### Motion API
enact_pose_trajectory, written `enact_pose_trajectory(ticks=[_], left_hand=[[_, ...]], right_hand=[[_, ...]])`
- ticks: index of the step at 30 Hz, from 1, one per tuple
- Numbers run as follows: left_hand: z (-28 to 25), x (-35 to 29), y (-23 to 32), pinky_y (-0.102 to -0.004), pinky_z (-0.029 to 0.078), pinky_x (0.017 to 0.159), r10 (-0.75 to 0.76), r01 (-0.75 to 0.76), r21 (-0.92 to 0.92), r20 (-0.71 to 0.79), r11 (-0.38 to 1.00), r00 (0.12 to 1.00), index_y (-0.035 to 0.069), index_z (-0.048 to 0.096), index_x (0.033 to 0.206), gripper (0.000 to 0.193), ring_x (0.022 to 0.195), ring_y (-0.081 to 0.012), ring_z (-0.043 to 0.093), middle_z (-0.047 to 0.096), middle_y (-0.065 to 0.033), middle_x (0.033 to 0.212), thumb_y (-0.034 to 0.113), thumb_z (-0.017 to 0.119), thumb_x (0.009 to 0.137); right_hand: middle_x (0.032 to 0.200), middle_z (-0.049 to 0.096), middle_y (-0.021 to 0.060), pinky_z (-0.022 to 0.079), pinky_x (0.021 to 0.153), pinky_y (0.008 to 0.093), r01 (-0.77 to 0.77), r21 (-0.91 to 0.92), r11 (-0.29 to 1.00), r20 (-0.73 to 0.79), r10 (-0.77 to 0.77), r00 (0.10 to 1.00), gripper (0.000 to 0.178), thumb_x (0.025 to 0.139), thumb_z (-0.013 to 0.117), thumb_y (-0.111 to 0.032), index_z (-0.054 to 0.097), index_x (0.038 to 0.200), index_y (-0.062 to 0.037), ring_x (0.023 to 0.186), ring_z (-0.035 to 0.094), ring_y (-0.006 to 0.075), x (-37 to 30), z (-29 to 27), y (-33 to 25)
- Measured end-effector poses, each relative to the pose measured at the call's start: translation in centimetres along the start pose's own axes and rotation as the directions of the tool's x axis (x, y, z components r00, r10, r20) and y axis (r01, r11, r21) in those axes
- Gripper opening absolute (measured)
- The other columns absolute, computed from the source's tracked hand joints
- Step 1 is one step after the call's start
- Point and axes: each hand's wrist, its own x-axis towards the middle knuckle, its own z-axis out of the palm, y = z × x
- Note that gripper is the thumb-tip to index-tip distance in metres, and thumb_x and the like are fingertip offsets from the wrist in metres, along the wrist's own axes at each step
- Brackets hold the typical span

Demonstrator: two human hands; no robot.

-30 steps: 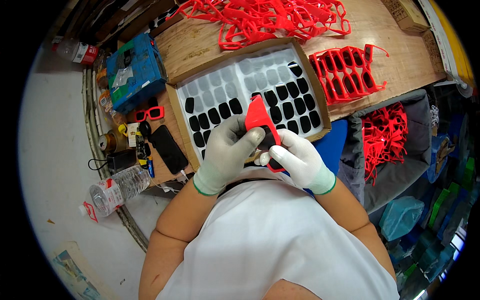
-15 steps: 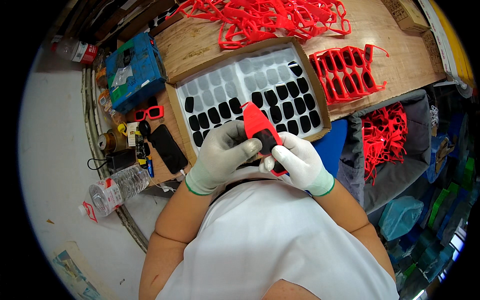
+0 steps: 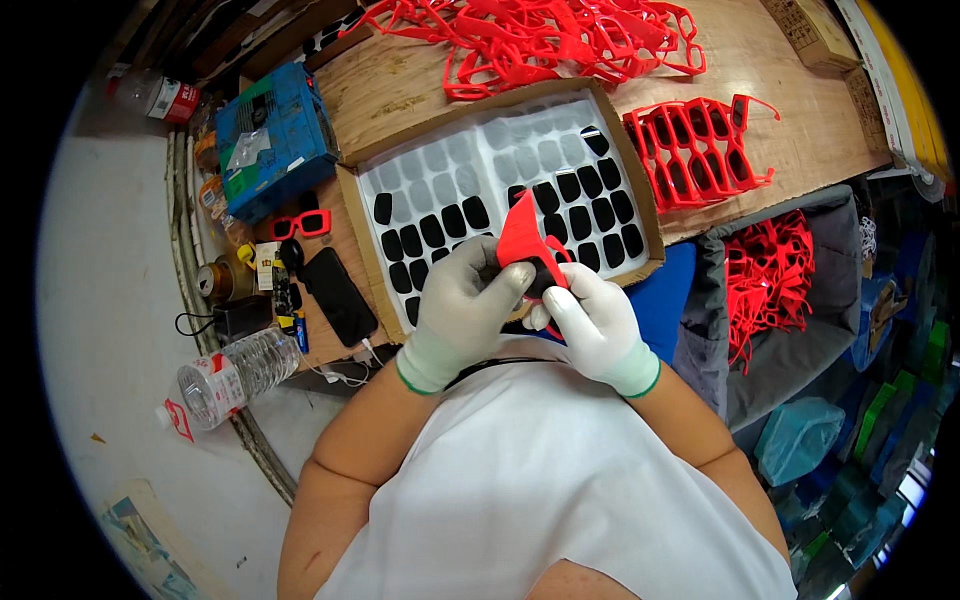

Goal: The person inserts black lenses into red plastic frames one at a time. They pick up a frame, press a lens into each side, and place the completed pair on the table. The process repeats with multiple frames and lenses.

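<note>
Between both gloved hands is a red sunglasses frame [image 3: 520, 232] with a dark lens [image 3: 541, 280] in it, held tilted over the front edge of a cardboard box. My left hand [image 3: 465, 300], in a white glove, is closed on its left side, the thumb pressing by the lens. My right hand [image 3: 598, 318], gloved too, pinches the other side near the lens's lower edge. Part of the frame is hidden behind the fingers. Just beyond the hands, the cardboard box [image 3: 652, 225] holds rows of dark lenses [image 3: 452, 219] on white sheeting.
Red frames [image 3: 560, 40] are heaped at the back. Stacked red sunglasses [image 3: 695, 150] sit right of the box. A grey-lined bin [image 3: 800, 345] holds more frames. Left are a blue box [image 3: 270, 140], a black phone [image 3: 337, 297], red glasses [image 3: 301, 224] and a plastic bottle [image 3: 235, 380].
The red frame has turned more upright and moved slightly right. My left hand has shifted right, its thumb now on the lens area. My right hand keeps its pinch.
</note>
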Motion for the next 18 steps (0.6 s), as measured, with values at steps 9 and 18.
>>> enact_pose_trajectory(ticks=[9, 18], left_hand=[[-2.3, -0.7, 0.2, -0.0251, 0.051, 0.073, 0.005, 0.055, -0.225, 0.257, 0.973, 0.966, -0.002, 0.065, 0.110, 0.024, 0.079, -0.0088, 0.062, 0.069, -0.0060, 0.094, 0.012, 0.068, 0.091], [-1.0, -0.7, -1.0, -0.0245, 0.051, 0.071, 0.026, -0.027, -0.117, -0.014, 0.993, 1.000, -0.005, 0.063, 0.109, 0.021, 0.078, -0.0077, 0.061, 0.069, -0.0077, 0.093, 0.012, 0.063, 0.096]], right_hand=[[0.086, 0.069, 0.0069, 0.051, 0.076, 0.0262, -0.134, 0.195, 0.971, 0.210, 0.092, 0.973, 0.024, 0.100, 0.050, -0.011, 0.062, 0.114, 0.0053, 0.080, 0.064, 0.0099, -0.1, -1.5, -0.3], [0.084, 0.069, 0.0063, 0.052, 0.074, 0.0280, -0.027, 0.039, 0.999, 0.117, 0.023, 0.993, 0.023, 0.101, 0.049, -0.012, 0.063, 0.113, 0.0022, 0.076, 0.065, 0.0137, 0.5, -0.6, -0.8]])
